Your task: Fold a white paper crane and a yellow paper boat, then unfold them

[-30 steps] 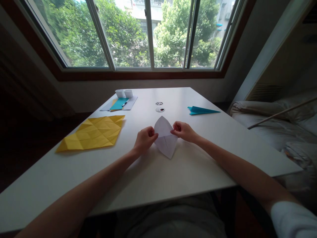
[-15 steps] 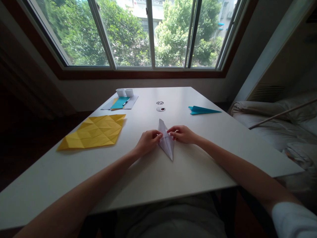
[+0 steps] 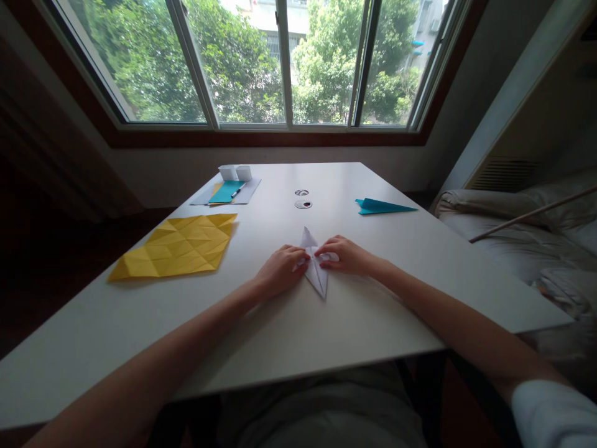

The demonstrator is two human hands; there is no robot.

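Note:
A folded white paper [image 3: 318, 279], narrow and pointed at both ends, lies on the white table in front of me. My left hand [image 3: 283, 269] grips its left side near the middle, fingers bent and closed on a flap. On the opposite side my right hand [image 3: 345, 255] pinches the other flap, part of which shows beyond the fingers. Between the hands a crease runs down the paper's middle toward the near tip. My fingers cover part of the paper's central area.
Yellow creased paper [image 3: 181, 246] lies to the left. A blue folded paper plane [image 3: 385, 206] rests at the right. At the back left are two white paper boxes [image 3: 235, 173], blue paper [image 3: 226, 192] and a pen [image 3: 237, 190]. Two round inserts [image 3: 303, 205] sit mid-table.
The white paper's side flaps have been pulled outward, so its middle is spread open. Both hands have pressed lower onto it, and its far tip now looks sharper.

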